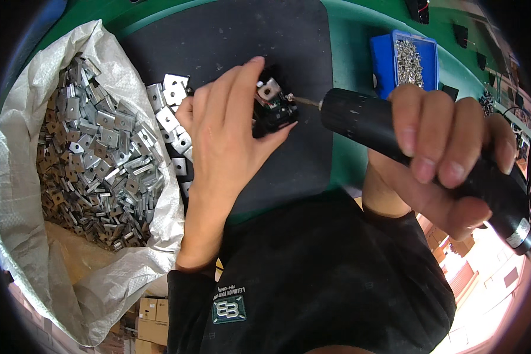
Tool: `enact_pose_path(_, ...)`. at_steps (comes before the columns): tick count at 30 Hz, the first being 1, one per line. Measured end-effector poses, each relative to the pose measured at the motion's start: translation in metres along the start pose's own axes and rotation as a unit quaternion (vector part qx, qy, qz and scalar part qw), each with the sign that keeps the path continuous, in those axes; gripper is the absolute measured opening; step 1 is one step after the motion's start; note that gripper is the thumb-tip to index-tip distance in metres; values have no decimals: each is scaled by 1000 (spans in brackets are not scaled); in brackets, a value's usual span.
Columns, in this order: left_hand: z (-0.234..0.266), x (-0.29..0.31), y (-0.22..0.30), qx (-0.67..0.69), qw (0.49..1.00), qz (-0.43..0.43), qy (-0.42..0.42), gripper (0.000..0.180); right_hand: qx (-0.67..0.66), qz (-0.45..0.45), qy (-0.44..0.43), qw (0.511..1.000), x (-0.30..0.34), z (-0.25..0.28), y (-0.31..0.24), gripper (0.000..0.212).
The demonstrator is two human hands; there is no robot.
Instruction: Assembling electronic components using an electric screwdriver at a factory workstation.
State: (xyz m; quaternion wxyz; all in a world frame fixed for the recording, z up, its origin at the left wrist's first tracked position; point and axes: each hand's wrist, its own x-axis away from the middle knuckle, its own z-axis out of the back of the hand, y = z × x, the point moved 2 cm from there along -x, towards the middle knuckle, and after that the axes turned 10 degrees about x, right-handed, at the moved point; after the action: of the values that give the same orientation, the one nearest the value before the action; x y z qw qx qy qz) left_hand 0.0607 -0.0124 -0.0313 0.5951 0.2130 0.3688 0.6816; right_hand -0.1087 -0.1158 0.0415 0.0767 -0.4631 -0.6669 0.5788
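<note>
My left hand is closed around a small black device housing, holding it on the dark mat. A square metal plate with a hole sits in the housing, and a bit of green circuit board shows below it. In my right hand is a black electric screwdriver, its fingers wrapped round the body. The driver's bit points left, and a small screw is at its tip, at the right side of the housing. Whether the screw touches the housing, I cannot tell.
A white woven sack full of square metal plates stands at the left. Several loose plates lie on the black mat beside my left hand. At the far right is a blue bin of screws.
</note>
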Motion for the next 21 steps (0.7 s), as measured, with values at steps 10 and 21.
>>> enact_pose_path(10,-2,1,-5,21,999,-12,21,79,40,-8,-52,998,-3,-7,20,52)
enact_pose_path(21,-2,0,-6,36,999,-12,15,75,34,19,-64,997,-2,-7,27,54)
